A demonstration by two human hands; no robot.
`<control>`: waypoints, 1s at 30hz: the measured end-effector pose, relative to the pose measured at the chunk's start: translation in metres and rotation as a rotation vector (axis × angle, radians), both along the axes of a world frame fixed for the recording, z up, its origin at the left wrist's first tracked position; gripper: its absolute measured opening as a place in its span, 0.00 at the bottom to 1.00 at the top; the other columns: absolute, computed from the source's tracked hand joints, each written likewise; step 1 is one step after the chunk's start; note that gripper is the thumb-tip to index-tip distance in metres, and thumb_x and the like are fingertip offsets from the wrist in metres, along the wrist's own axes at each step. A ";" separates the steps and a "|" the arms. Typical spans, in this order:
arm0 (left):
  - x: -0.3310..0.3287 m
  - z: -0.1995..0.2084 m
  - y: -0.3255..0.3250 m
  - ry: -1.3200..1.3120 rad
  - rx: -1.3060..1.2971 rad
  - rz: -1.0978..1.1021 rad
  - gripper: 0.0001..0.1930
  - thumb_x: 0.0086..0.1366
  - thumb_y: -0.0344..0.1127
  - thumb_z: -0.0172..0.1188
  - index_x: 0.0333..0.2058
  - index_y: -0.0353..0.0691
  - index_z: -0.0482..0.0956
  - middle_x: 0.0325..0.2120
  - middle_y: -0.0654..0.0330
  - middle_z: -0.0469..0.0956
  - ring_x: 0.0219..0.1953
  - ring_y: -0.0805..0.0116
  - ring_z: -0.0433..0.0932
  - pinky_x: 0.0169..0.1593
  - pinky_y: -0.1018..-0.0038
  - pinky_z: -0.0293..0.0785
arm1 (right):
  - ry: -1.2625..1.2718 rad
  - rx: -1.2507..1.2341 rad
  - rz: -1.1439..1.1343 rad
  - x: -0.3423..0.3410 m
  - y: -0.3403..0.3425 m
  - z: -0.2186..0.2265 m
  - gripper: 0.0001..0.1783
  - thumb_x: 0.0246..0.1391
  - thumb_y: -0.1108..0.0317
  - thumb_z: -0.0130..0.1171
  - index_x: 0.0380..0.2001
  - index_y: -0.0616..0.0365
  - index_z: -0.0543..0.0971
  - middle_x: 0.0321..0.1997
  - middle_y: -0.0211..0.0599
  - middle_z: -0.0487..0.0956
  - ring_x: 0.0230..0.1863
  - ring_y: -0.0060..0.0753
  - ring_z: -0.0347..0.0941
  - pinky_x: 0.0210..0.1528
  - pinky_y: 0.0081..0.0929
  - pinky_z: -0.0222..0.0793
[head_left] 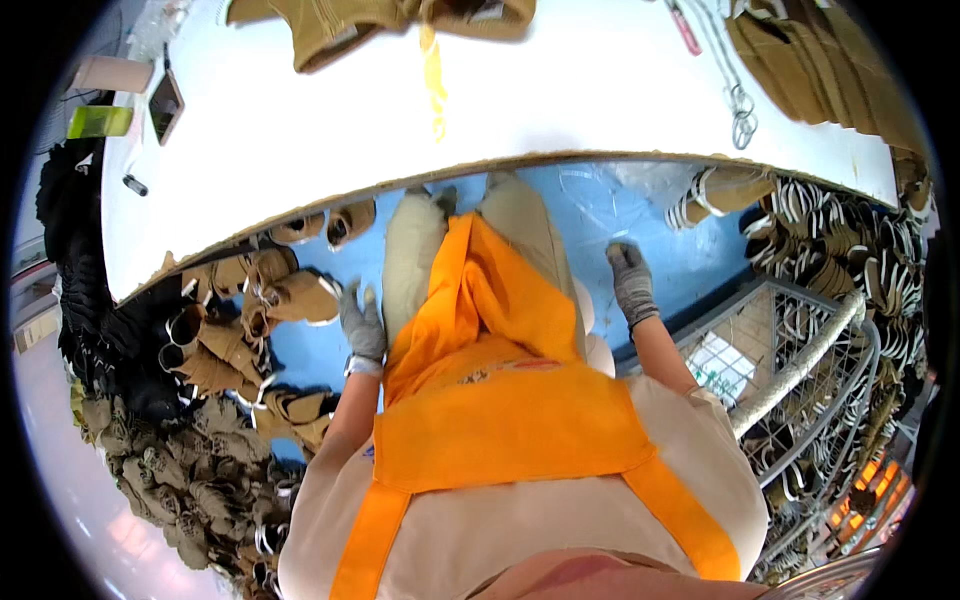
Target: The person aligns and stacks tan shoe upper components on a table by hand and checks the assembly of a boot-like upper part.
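My left hand [363, 325], in a grey knit glove, hangs beside my left thigh with its fingers apart and nothing in it. Close to its left, brown shoe uppers with white edging [300, 298] lie on the blue floor. On the other side of my lap, my right hand [631, 284] wears a matching glove. Its fingers reach forward over the floor and it holds nothing visible. An orange apron [510, 420] covers my front and drapes between my knees. Neither hand touches the white table [580, 100] ahead.
Brown uppers lie at the table's far edge [350, 25] and right end [815, 65]. A phone [166, 106] rests at the left. A wire-mesh cart [770, 340] stands right, near heaps of uppers [835, 240]. Dark olive pieces [190, 470] are piled left.
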State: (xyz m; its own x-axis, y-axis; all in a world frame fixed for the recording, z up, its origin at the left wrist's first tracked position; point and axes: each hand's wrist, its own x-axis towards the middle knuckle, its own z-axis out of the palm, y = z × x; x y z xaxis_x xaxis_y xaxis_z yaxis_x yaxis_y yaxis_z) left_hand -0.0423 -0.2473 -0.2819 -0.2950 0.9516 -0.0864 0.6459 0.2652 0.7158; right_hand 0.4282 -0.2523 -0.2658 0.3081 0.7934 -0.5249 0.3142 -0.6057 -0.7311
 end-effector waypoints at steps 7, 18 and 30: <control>-0.068 -0.138 -0.066 0.024 -0.804 -0.237 0.28 0.68 0.52 0.49 0.53 0.30 0.70 0.50 0.42 0.73 0.54 0.49 0.71 0.57 0.63 0.65 | 0.352 -0.661 0.321 -0.012 -0.056 -0.144 0.25 0.62 0.55 0.50 0.55 0.61 0.71 0.55 0.46 0.75 0.55 0.40 0.70 0.60 0.36 0.61; -0.049 -0.185 0.072 0.069 -0.906 -0.448 0.25 0.68 0.47 0.49 0.53 0.32 0.70 0.50 0.43 0.73 0.54 0.50 0.72 0.57 0.63 0.66 | -0.066 -0.707 0.557 0.031 0.059 -0.104 0.23 0.63 0.57 0.47 0.55 0.59 0.71 0.54 0.48 0.75 0.54 0.41 0.71 0.58 0.37 0.63; -0.081 -0.158 0.051 0.130 -0.645 -0.559 0.22 0.67 0.43 0.50 0.54 0.33 0.70 0.50 0.44 0.74 0.53 0.52 0.72 0.56 0.63 0.68 | -0.753 -0.186 0.806 0.012 0.118 -0.132 0.21 0.64 0.59 0.43 0.55 0.57 0.72 0.54 0.50 0.75 0.54 0.43 0.72 0.57 0.39 0.64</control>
